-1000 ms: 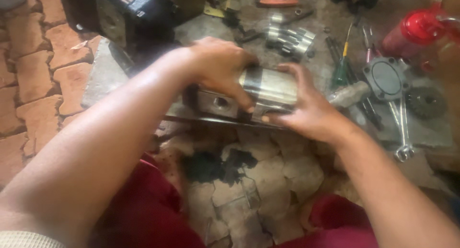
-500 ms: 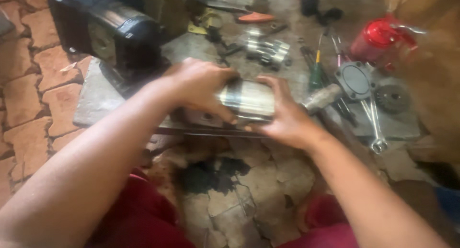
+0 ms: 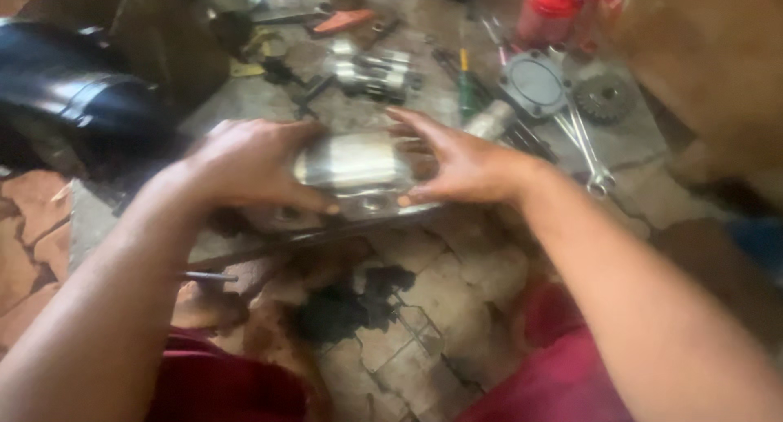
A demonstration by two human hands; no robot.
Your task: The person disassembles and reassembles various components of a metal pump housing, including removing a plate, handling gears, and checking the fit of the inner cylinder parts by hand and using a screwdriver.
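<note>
Head view: you have a shiny metal housing (image 3: 352,163) between both hands, low over the stained floor (image 3: 424,308). The picture is blurred, so fine detail is lost. Your left hand (image 3: 249,163) cups its left end, fingers (image 3: 303,198) curled over the top and the thumb reaching under the front edge. Your right hand (image 3: 465,163) presses flat on its right end, fingers spread and straight rather than wrapped.

In my judgement the risk sits on that right side. An open palm only pushes; if the housing is oily, as the dark stain below suggests, it could slide out toward you and drop onto the floor. It could also pinch your left thumb against the flat plate (image 3: 359,210) it seems to sit on.

Loose parts lie just behind it: a grey round cover (image 3: 534,83), a gear (image 3: 603,98), spanners (image 3: 583,145) and a red can (image 3: 550,10). A slip forward could scatter them.
</note>
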